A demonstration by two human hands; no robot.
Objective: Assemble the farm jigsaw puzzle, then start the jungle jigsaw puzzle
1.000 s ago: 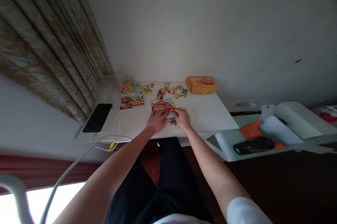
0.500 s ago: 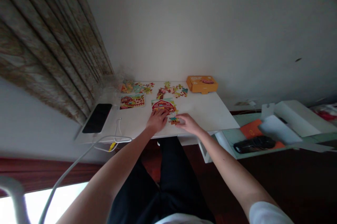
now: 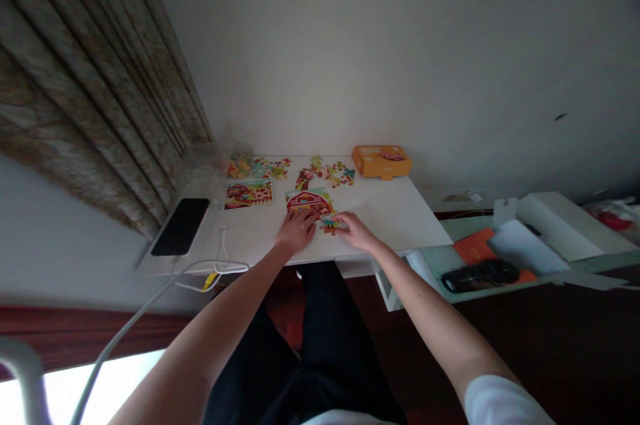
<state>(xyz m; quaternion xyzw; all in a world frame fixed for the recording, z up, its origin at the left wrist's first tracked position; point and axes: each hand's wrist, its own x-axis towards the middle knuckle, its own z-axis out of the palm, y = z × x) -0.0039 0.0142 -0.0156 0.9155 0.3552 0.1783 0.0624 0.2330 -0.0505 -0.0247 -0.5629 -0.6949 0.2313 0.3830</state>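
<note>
A partly joined jigsaw puzzle [image 3: 306, 200] with a red barn lies near the front of the white table. My left hand [image 3: 296, 230] rests flat on its lower left part, fingers stretched out and hiding some of it. At the puzzle's lower right, my right hand [image 3: 354, 230] pinches the right side of a puzzle piece [image 3: 329, 223] showing a blue-and-white figure. That piece touches or overlaps the barn section; which of the two I cannot tell. Farther back are loose puzzle pieces [image 3: 341, 173], and a picture card [image 3: 249, 193] with a similar farm scene lies to the left.
An orange box [image 3: 381, 162] stands at the table's back right. More pieces [image 3: 271, 168] lie at the back left beside clear plastic packaging [image 3: 205, 168]. A black phone [image 3: 181, 226] and a white cable [image 3: 221, 257] are on the left. A lower glass shelf holds a black bottle [image 3: 480, 275].
My right hand and the figure piece have shifted slightly up and closer to the barn section. My left hand stays on the puzzle. The whole view has moved a little.
</note>
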